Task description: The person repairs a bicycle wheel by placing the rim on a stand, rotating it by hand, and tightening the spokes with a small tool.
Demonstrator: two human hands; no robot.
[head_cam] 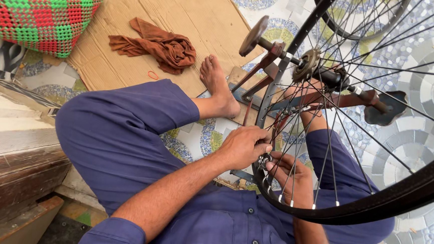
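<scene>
Bicycle wheel [376,147], mounted in a truing stand [275,75] at near right, looks stiff, light and thin-spoked, best held at its black rim [398,198], where left hand [243,147] pinches shut and right hand [291,178] curls around.

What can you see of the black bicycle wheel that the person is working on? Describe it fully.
The black bicycle wheel has a dark rim, thin metal spokes with pale nipples at the rim, and a rusty hub with a sprocket. It stands in a rusty brown stand over the patterned tile floor, in front of the seated person. The left hand and right hand meet at the rim's near edge, fingers among the spokes.
</scene>
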